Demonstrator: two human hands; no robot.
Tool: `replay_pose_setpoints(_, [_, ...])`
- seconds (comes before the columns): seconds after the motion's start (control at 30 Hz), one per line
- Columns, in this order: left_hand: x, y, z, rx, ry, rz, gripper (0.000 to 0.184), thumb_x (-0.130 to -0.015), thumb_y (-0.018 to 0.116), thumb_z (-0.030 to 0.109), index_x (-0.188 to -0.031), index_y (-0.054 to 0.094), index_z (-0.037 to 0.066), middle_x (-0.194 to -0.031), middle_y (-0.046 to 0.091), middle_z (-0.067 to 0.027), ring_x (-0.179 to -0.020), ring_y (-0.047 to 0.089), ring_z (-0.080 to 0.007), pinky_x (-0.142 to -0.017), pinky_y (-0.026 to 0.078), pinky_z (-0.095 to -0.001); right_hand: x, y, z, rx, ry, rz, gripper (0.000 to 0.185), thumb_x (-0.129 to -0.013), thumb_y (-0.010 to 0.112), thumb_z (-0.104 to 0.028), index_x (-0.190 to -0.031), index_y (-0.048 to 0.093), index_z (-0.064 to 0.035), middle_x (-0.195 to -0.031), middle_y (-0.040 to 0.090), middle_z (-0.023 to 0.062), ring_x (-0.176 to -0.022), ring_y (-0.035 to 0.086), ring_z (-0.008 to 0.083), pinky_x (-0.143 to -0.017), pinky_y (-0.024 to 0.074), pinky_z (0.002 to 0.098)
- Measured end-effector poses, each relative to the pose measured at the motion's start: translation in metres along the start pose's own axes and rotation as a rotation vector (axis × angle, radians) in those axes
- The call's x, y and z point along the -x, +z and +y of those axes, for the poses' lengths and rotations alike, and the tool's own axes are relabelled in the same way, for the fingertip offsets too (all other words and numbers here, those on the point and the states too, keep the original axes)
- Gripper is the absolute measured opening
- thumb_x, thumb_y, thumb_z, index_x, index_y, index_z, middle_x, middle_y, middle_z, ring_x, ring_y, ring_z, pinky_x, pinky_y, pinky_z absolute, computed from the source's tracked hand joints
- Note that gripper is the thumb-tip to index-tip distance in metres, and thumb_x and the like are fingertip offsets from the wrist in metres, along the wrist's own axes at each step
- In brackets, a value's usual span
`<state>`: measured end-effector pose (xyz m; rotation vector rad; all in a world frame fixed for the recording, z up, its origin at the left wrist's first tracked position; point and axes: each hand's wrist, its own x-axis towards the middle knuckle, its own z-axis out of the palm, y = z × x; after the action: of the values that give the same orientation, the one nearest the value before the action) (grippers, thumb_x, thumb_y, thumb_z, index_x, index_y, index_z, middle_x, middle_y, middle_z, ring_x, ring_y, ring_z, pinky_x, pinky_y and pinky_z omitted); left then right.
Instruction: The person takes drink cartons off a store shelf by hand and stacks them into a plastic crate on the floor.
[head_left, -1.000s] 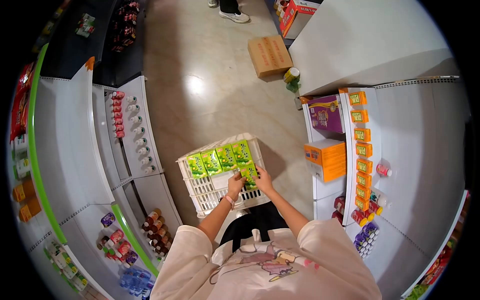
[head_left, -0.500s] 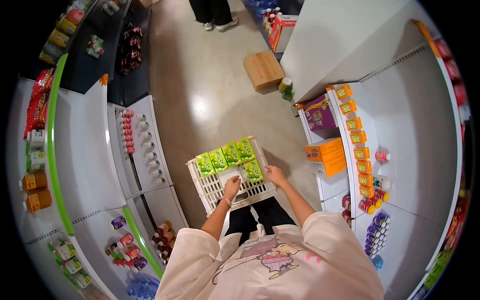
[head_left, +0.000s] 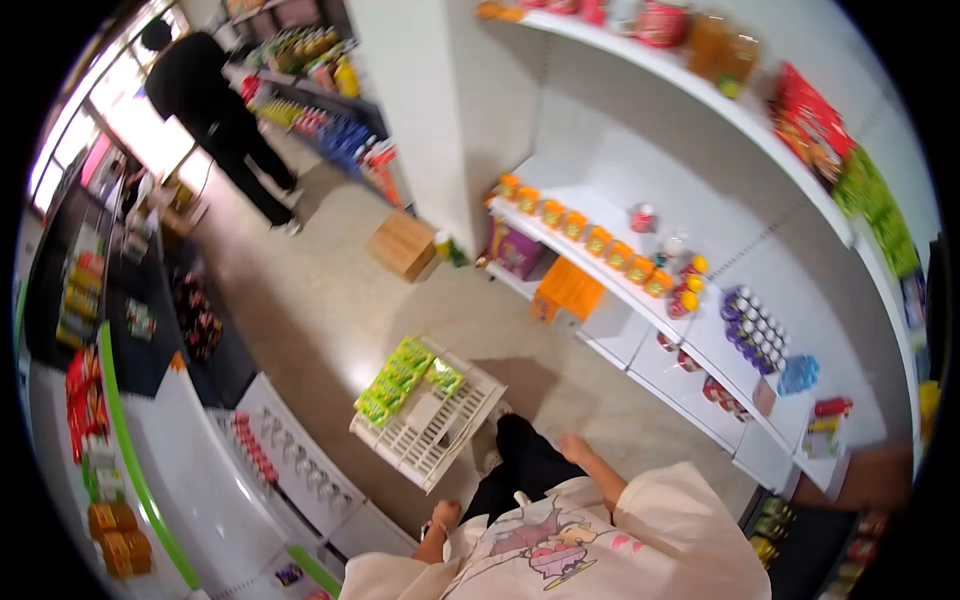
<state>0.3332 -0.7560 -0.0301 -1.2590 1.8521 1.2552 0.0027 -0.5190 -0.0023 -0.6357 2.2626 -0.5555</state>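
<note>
A white slatted crate (head_left: 440, 440) stands on the floor in front of my legs, seen at an angle. Green cartons (head_left: 393, 380) lie in a row along its far left side, and one more green carton (head_left: 444, 376) lies beside them. My left hand (head_left: 445, 515) is below the crate near my thigh, touching nothing visible, its fingers curled and blurred. Away from the crate to the right, beside my knee, is my right hand (head_left: 573, 449); its fingers are too blurred to make out, and no object shows in it.
Right of me are white shelves (head_left: 610, 235) with orange boxes, purple-capped bottles and a blue pack. A cardboard box (head_left: 402, 245) sits on the floor ahead, near a pillar. Shelves with bottles (head_left: 252, 448) line the left. A person in black (head_left: 215, 100) stands farther off.
Both hands have come away from the cartons and crate, back toward my body. The view has swung right and up, showing more shelves and the whole person in black.
</note>
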Motion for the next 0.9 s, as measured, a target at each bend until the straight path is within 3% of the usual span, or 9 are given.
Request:
replay_pose_setpoints(0.1, [0.022, 0.009, 0.003, -0.125, 0.084, -0.032, 0.036, -0.075, 0.053, 0.035, -0.096, 0.066, 0.008, -0.098, 0.062, -0.0204, -0.099, 0.056, -0.0365, -0.085, 0.044, -0.0385, 0.076, 0.006, 0.085, 0.098, -0.088, -0.099, 0.025, -0.083, 0.045, -0.023, -0.080, 0.062, -0.0045, -0.088, 0.060, 0.0204, -0.085, 0.055, 0.0392, -0.072, 0.0437, 0.0456])
replay_pose_setpoints(0.17, [0.010, 0.019, 0.010, -0.170, 0.136, 0.036, 0.039, -0.075, 0.054, 0.037, -0.095, 0.066, 0.006, -0.096, 0.062, -0.0209, -0.099, 0.057, -0.0359, -0.086, 0.044, -0.0377, 0.103, 0.051, 0.187, 0.184, -0.047, -0.010, 0.021, -0.076, 0.053, -0.025, -0.080, 0.065, -0.0083, -0.090, 0.062, 0.0164, -0.085, 0.057, 0.0348, -0.075, 0.0467, 0.0420])
replay_pose_setpoints(0.23, [0.019, 0.012, 0.045, -0.199, 0.060, -0.003, 0.039, -0.075, 0.054, 0.038, -0.095, 0.066, 0.007, -0.092, 0.064, -0.0183, -0.097, 0.058, -0.0352, -0.085, 0.045, -0.0356, 0.151, 0.037, 0.194, 0.082, 0.348, 0.074, 0.022, -0.073, 0.059, -0.021, -0.092, 0.068, -0.0142, -0.095, 0.064, 0.0115, -0.089, 0.060, 0.0297, -0.079, 0.0484, 0.0374])
replay_pose_setpoints(0.27, [0.012, 0.013, 0.056, -0.221, 0.077, -0.044, 0.033, -0.082, 0.055, 0.030, -0.093, 0.066, 0.001, -0.086, 0.066, -0.0148, -0.081, 0.063, -0.0285, -0.074, 0.048, -0.0371, 0.167, 0.038, 0.204, -0.112, 0.604, 0.108, 0.026, -0.072, 0.060, -0.019, -0.097, 0.068, -0.0161, -0.097, 0.064, 0.0106, -0.090, 0.060, 0.0287, -0.080, 0.0485, 0.0365])
replay_pose_setpoints(0.37, [-0.009, 0.017, 0.112, -0.045, -0.182, -0.158, 0.031, -0.087, 0.053, 0.025, -0.102, 0.063, 0.000, -0.087, 0.067, -0.0100, -0.076, 0.064, -0.0226, -0.068, 0.050, -0.0341, 0.202, 0.028, 0.217, -0.353, 0.659, 0.144, 0.028, -0.071, 0.061, -0.023, -0.098, 0.067, -0.0172, -0.098, 0.064, 0.0115, -0.090, 0.061, 0.0287, -0.080, 0.0487, 0.0359])
replay_pose_setpoints(0.53, [-0.047, 0.064, 0.223, -0.213, -0.109, -0.127, 0.025, -0.086, 0.045, 0.017, -0.089, 0.064, 0.001, -0.082, 0.067, -0.0094, -0.066, 0.062, -0.0171, -0.056, 0.049, -0.0303, 0.223, 0.002, 0.221, -0.483, 0.528, 0.324, 0.029, -0.069, 0.063, -0.022, -0.097, 0.068, -0.0169, -0.098, 0.065, 0.0113, -0.092, 0.060, 0.0281, -0.083, 0.0469, 0.0345])
replay_pose_setpoints(0.63, [-0.067, 0.132, 0.299, -0.248, 0.054, -0.251, 0.026, -0.084, 0.050, 0.021, -0.095, 0.065, 0.002, -0.085, 0.067, -0.0097, -0.067, 0.062, -0.0175, -0.054, 0.049, -0.0316, 0.237, -0.011, 0.260, -0.511, 0.483, 0.337, 0.028, -0.072, 0.060, -0.017, -0.098, 0.067, -0.0164, -0.098, 0.064, 0.0119, -0.093, 0.060, 0.0281, -0.083, 0.0467, 0.0354])
replay_pose_setpoints(0.8, [-0.032, 0.280, 0.432, -0.706, 0.814, -0.404, 0.038, -0.082, 0.053, 0.033, -0.111, 0.060, 0.008, -0.095, 0.065, -0.0122, -0.089, 0.060, -0.0265, -0.079, 0.046, -0.0351, 0.291, -0.079, 0.318, -0.616, 0.640, 0.482, 0.029, -0.075, 0.051, -0.011, -0.100, 0.065, -0.0134, -0.092, 0.066, 0.0083, -0.086, 0.063, 0.0235, -0.077, 0.0484, 0.0333])
replay_pose_setpoints(0.9, [0.046, 0.351, 0.511, -0.620, 1.022, -0.550, 0.037, -0.085, 0.052, 0.032, -0.114, 0.058, 0.010, -0.104, 0.062, -0.0131, -0.099, 0.058, -0.0294, -0.085, 0.044, -0.0361, 0.297, -0.098, 0.353, -0.626, 0.611, 0.811, 0.027, -0.077, 0.047, -0.008, -0.097, 0.065, -0.0100, -0.092, 0.065, 0.0098, -0.083, 0.063, 0.0204, -0.074, 0.0492, 0.0314])
